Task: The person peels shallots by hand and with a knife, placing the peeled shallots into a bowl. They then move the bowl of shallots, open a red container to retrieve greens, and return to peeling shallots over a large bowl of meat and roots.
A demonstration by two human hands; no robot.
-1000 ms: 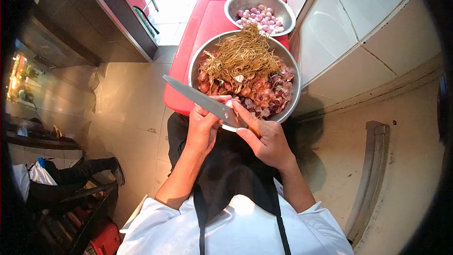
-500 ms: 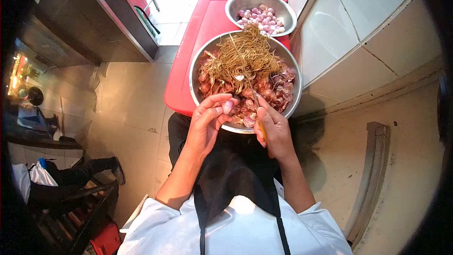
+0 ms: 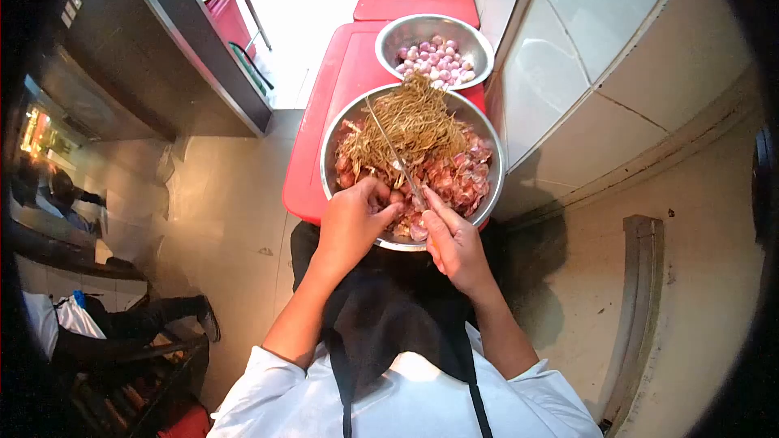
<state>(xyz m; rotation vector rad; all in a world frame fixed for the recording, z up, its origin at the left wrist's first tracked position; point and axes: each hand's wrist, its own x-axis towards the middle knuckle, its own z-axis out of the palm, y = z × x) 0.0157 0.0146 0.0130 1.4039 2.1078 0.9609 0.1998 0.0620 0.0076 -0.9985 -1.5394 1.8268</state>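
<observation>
1. Left hand [image 3: 353, 223], centre frame: fingers curled, pinching what looks like a small pink shallot [image 3: 395, 197] at the near rim of the large round steel bowl [image 3: 325, 154].
2. Right hand [image 3: 454, 247] closed round the long thin-bladed knife [image 3: 396, 156]; safest with the edge turned away from the left fingertips, with short cuts.
3. Counted: one knife, two bowls (smaller steel bowl of peeled shallots [image 3: 404, 31], upper centre), two red tabletops [image 3: 333, 73].

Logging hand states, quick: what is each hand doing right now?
Left hand: fingers curled into the big bowl; grip cannot be told.
Right hand: closed on the knife.
</observation>
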